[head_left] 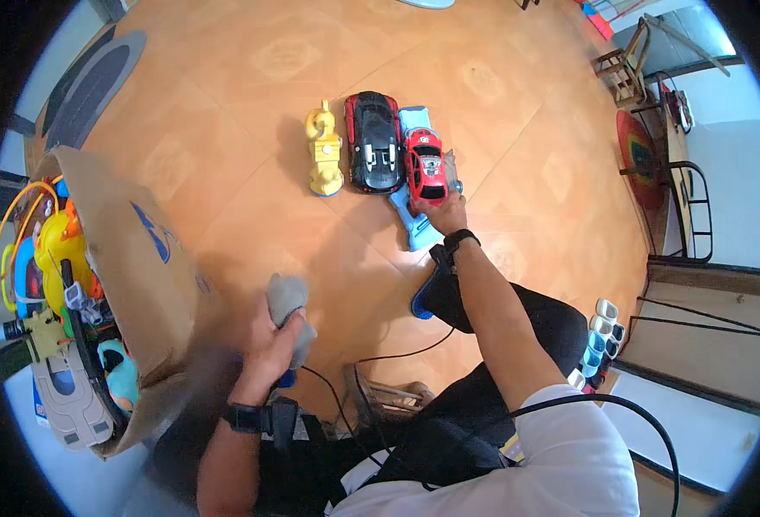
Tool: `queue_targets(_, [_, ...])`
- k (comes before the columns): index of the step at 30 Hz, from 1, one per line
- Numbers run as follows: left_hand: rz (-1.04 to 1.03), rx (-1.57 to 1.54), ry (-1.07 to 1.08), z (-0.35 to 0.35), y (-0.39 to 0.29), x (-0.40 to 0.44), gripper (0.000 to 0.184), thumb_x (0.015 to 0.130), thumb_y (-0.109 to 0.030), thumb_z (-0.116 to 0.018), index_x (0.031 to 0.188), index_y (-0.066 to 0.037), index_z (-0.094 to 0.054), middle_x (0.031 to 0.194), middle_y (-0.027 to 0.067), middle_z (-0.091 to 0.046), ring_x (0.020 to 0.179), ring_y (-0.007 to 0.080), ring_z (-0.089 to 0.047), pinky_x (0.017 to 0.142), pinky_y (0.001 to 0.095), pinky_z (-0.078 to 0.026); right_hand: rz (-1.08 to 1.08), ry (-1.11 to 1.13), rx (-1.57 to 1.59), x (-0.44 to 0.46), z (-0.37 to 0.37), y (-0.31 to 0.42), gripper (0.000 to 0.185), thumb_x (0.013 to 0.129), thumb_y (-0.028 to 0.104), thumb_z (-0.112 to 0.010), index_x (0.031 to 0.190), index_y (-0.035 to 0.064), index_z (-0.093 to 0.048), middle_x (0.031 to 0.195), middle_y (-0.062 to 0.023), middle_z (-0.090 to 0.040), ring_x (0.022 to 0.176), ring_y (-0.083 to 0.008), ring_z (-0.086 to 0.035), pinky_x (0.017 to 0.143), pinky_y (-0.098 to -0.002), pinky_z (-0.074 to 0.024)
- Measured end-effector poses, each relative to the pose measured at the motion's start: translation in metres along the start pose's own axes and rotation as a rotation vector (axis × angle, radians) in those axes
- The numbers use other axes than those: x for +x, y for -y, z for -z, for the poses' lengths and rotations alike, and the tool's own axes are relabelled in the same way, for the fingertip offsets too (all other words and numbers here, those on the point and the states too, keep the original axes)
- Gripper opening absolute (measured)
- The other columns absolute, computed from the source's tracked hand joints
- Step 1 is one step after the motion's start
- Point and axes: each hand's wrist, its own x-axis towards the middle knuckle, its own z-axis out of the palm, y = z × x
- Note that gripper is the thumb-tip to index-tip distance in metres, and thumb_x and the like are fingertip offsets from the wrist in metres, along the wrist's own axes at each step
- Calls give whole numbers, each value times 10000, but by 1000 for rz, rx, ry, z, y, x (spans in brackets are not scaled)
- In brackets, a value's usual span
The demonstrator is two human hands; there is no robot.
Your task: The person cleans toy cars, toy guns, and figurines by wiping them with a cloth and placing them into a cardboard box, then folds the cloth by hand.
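Observation:
My left hand [270,343] is closed round a grey cloth-like object [288,297], held low over the floor beside the cardboard box. My right hand [445,212] grips the rear end of a small red toy car [425,162]. That car rests at a light blue toy [414,226], which shows above and below it. Just left of it a larger black and red toy car [375,142] sits on the floor. Further left lies a yellow toy [326,153]. A small greyish piece shows at the red car's right side; its shape is unclear.
A cardboard box [130,258] full of colourful toys stands at the left. A small wooden stool [389,401] is near my legs. Several shoes [600,340] line the right wall, with a wooden chair [626,69] at the upper right. Black cables run across my lap.

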Motion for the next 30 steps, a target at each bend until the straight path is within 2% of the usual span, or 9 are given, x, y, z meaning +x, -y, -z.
queue_targets(8, [51, -95, 48, -5, -2, 3, 412, 909, -110, -670, 1276, 13, -529, 1117, 110, -646, 991, 185, -635, 826, 369, -541, -166, 124, 74, 37, -11, -4, 1088, 573, 668, -868, 1200, -158, -538, 1257, -361, -578, 1189, -448, -593, 1002, -467, -503])
queue_targets(11, [113, -85, 47, -4, -25, 0, 416, 910, -138, -676, 1268, 17, -530, 1130, 125, -641, 999, 185, -631, 836, 369, -535, -140, 135, 115, 53, -36, -29, 1036, 616, 619, -875, 1232, -158, -572, 1231, -348, -623, 1160, -378, -648, 914, -415, -558])
queue_targets(19, [24, 2, 35, 1, 8, -3, 440, 910, -231, -686, 1250, 5, -535, 1088, 183, -656, 1015, 284, -650, 912, 411, -506, -266, 9, -93, 31, -23, 18, 1003, 604, 513, -869, 1300, -119, -521, 1252, -326, -607, 1164, -414, -620, 982, -466, -518])
queue_targets(20, [16, -35, 35, 1, 5, -6, 439, 910, -236, -685, 1247, 3, -535, 1086, 189, -658, 1018, 295, -653, 918, 416, -504, -118, -6, 100, 31, -26, 9, 932, 634, 504, -848, 1324, -48, -552, 1210, -257, -646, 1100, -366, -647, 956, -433, -528])
queue_targets(22, [-16, -21, 70, 3, 2, -6, 448, 932, -193, -675, 1305, -6, -510, 1106, 121, -641, 1049, 219, -621, 917, 388, -510, -222, 92, 123, 24, -19, 7, 717, 715, 500, -796, 1231, 20, -665, 1070, -150, -711, 993, -300, -679, 900, -412, -542])
queue_targets(23, [-25, -13, 73, 4, 1, -7, 456, 944, -171, -669, 1334, -11, -497, 1115, 88, -632, 1064, 181, -605, 917, 374, -513, -161, 31, 319, 19, -27, -2, 654, 743, 509, -780, 1154, 6, -701, 999, -116, -719, 917, -271, -696, 785, -405, -564])
queue_targets(24, [-61, 20, 63, 5, 1, -8, 437, 942, -192, -674, 1303, -11, -507, 1096, 112, -642, 1047, 197, -621, 901, 382, -518, -413, 193, 474, 6, -9, 17, 654, 740, 532, -782, 1139, 20, -700, 990, -102, -714, 820, -233, -693, 664, -369, -561])
queue_targets(25, [-98, 59, 52, 6, 1, -9, 421, 940, -214, -679, 1272, -12, -516, 1077, 136, -651, 1030, 212, -637, 886, 391, -522, -399, 194, 809, -5, -14, 17, 627, 746, 522, -785, 1151, 54, -682, 978, -83, -709, 744, -190, -671, 583, -331, -534])
queue_targets(30, [-44, 270, -14, 12, 5, -16, 474, 900, -326, -699, 1166, 17, -507, 1035, 265, -654, 984, 401, -676, 846, 466, -526, -287, 194, 803, -47, 3, 72, 572, 795, 444, -782, 1201, 65, -649, 1069, -82, -695, 846, -179, -678, 598, -317, -534])
